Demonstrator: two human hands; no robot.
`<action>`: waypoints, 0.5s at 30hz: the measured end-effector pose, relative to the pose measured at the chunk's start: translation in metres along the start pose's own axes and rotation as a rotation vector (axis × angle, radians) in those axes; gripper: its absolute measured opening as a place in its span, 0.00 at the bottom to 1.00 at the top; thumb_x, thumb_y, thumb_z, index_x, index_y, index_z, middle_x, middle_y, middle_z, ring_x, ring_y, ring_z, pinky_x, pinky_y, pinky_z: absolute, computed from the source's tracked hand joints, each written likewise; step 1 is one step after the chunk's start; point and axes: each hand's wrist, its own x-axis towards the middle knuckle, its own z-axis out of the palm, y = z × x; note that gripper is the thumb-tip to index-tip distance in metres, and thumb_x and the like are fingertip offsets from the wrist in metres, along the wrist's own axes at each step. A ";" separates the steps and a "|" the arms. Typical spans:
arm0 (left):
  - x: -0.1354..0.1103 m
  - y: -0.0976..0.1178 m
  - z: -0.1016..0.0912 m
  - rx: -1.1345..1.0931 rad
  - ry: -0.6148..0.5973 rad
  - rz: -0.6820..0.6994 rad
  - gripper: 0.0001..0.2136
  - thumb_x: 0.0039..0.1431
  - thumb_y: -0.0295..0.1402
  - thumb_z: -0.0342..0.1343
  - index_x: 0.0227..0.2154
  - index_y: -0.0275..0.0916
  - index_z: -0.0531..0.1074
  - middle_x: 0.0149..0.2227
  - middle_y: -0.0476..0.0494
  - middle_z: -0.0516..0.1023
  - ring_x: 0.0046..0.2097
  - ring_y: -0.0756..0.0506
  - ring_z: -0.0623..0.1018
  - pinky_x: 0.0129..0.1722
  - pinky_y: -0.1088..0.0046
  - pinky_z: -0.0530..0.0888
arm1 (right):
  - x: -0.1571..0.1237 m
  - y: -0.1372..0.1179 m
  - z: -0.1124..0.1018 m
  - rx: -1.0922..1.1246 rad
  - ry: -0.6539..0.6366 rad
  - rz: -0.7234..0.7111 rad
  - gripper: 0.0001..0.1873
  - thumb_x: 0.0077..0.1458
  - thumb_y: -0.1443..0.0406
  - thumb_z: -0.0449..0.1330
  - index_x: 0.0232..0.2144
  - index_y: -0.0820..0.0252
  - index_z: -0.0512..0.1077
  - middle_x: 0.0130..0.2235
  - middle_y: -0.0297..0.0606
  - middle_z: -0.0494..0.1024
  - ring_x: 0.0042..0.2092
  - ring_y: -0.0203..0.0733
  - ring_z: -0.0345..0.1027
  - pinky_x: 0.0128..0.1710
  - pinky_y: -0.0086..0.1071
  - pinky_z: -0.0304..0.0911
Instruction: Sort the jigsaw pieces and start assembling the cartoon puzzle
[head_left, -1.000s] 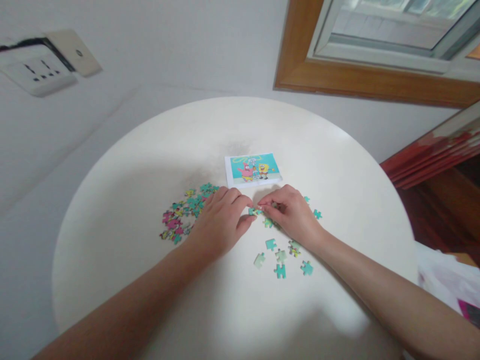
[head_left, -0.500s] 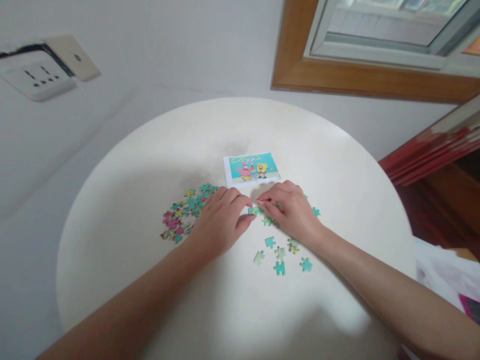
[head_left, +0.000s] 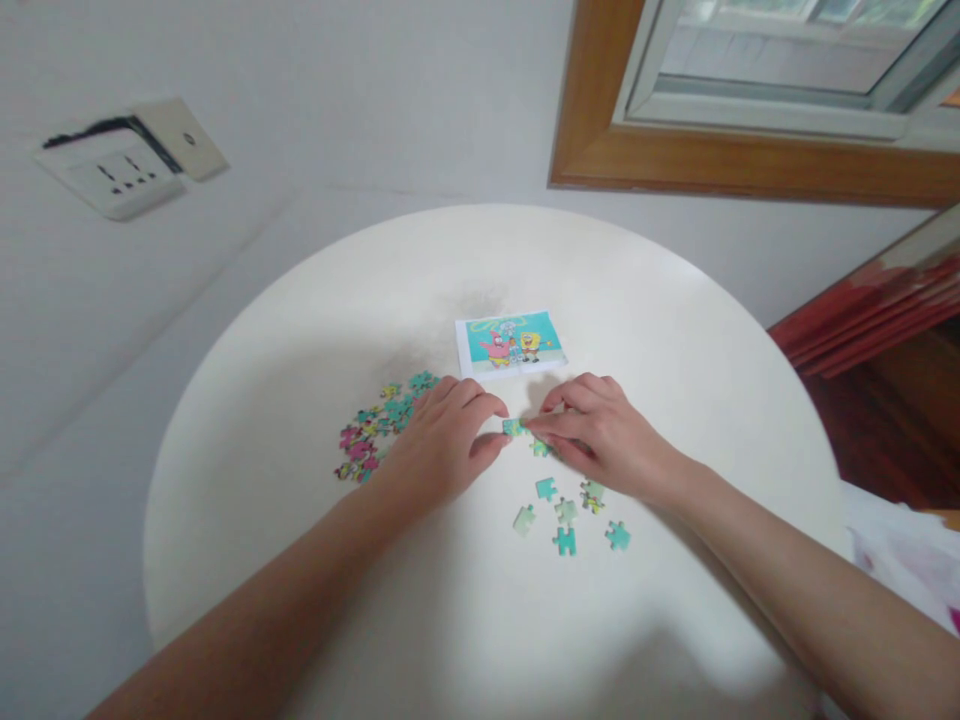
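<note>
On a round white table (head_left: 315, 330), my left hand (head_left: 442, 440) and my right hand (head_left: 600, 435) meet fingertip to fingertip over a small teal puzzle piece (head_left: 514, 428). Both hands pinch at it, fingers curled. A second teal piece (head_left: 540, 447) lies just under my right fingers. Left of my left hand sits a heap of pink and teal pieces (head_left: 371, 430). Several loose teal pieces (head_left: 566, 510) lie nearer to me, in front of my right wrist. A small cartoon reference picture (head_left: 510, 343) lies beyond the hands.
A wall socket plate (head_left: 127, 160) is on the white wall at upper left. A wooden window frame (head_left: 750, 165) runs along the upper right. Red and wooden furniture (head_left: 877, 320) stands past the table's right edge.
My right hand has flattened a little and its fingers reach further left towards the teal piece. The view has shifted slightly; the hands stay in the same spot on the table.
</note>
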 end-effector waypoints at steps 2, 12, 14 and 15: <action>-0.001 0.000 0.000 0.007 0.008 0.010 0.08 0.61 0.31 0.60 0.42 0.37 0.73 0.42 0.41 0.74 0.47 0.38 0.71 0.50 0.57 0.69 | 0.001 -0.001 0.002 -0.019 -0.002 -0.007 0.15 0.64 0.65 0.57 0.50 0.50 0.78 0.47 0.42 0.76 0.49 0.49 0.63 0.47 0.42 0.53; 0.004 0.009 -0.015 -0.060 0.150 0.102 0.08 0.64 0.28 0.55 0.45 0.39 0.72 0.41 0.43 0.75 0.44 0.41 0.72 0.48 0.58 0.70 | 0.002 -0.004 0.003 -0.024 -0.023 0.009 0.15 0.65 0.65 0.56 0.51 0.50 0.77 0.48 0.42 0.74 0.49 0.49 0.63 0.47 0.42 0.54; -0.004 0.022 -0.033 -0.177 0.261 0.223 0.12 0.66 0.26 0.52 0.50 0.43 0.70 0.40 0.45 0.75 0.43 0.44 0.73 0.46 0.63 0.72 | 0.002 -0.004 0.003 -0.014 -0.017 0.005 0.15 0.66 0.65 0.55 0.51 0.51 0.77 0.48 0.42 0.75 0.49 0.48 0.63 0.47 0.42 0.53; -0.013 0.029 -0.040 -0.227 0.309 0.297 0.15 0.66 0.25 0.51 0.53 0.45 0.68 0.39 0.47 0.75 0.41 0.46 0.74 0.44 0.65 0.72 | 0.002 -0.003 0.002 -0.006 -0.010 0.002 0.15 0.66 0.64 0.55 0.51 0.52 0.77 0.48 0.42 0.75 0.48 0.47 0.63 0.47 0.42 0.53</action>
